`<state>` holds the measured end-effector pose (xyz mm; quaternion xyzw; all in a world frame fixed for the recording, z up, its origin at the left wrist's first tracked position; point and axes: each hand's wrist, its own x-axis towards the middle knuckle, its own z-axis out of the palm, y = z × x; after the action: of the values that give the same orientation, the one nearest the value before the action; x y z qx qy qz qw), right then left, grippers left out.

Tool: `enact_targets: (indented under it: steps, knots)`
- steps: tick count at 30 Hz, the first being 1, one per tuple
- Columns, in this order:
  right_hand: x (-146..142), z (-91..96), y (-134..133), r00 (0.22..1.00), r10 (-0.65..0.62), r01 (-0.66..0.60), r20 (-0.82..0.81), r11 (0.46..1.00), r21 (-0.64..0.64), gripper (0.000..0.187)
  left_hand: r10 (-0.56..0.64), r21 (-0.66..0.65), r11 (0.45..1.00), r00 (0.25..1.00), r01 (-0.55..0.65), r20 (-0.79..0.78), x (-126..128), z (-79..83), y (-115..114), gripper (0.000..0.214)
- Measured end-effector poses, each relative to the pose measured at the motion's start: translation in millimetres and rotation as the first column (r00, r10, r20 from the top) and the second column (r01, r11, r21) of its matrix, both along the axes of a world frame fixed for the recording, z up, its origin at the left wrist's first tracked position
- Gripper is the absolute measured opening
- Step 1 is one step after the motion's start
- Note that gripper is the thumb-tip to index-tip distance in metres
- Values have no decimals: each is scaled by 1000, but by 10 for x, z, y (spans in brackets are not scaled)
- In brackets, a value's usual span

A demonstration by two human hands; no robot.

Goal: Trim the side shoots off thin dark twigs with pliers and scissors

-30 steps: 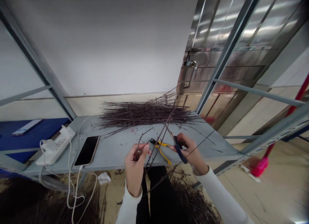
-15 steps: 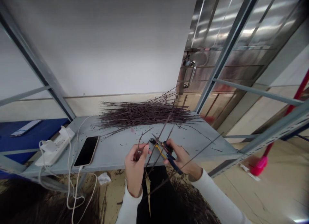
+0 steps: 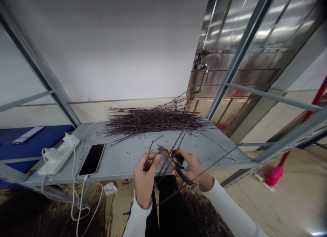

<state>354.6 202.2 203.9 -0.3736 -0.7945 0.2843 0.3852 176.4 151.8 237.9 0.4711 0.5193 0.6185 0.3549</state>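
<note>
My left hand [image 3: 144, 175] is closed in a pinch on a thin dark branching twig [image 3: 176, 146] held over the near edge of the grey metal shelf [image 3: 122, 155]. My right hand [image 3: 192, 168] grips a pair of cutters [image 3: 171, 158] with yellow and blue handles, its jaws pointing left at the twig close to my left fingers. A long stem of the twig runs out to the right past my right wrist. A big pile of dark twigs [image 3: 150, 119] lies at the back of the shelf.
A black phone [image 3: 92, 159] on a white cable and a white power strip [image 3: 58, 154] lie on the shelf's left. Another phone [image 3: 25, 135] rests on a blue surface. Cut twigs [image 3: 204, 213] litter the floor. A steel door [image 3: 230, 60] and frame bars stand right.
My right hand has moved left with the cutters, bringing the jaws up to the twig near my left hand. The handles have closed together. My left hand barely shifted.
</note>
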Motion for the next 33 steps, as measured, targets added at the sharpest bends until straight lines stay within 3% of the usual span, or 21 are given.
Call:
enact_targets:
  steps: [17, 26, 30, 33]
  knots:
    - [18, 30, 4, 1000, -23, 23, 11, 1000, -3, 39, -3, -8, 1000, 1000, 3, -18, -9, 3, -4, 18]
    - [64, -46, 34, 984, -168, 166, 56, 985, 38, 41, -7, -7, 1000, 1000, 7, -21, -23, -4, -18, 19]
    - [91, -64, 60, 979, -202, 203, -37, 979, 32, 41, 10, -17, 1000, 1000, -10, -7, -30, -16, -12, 20]
    - [135, -113, 78, 949, -274, 270, -153, 962, -45, 40, 8, -17, 1000, 999, -7, 31, -43, -28, 5, 23]
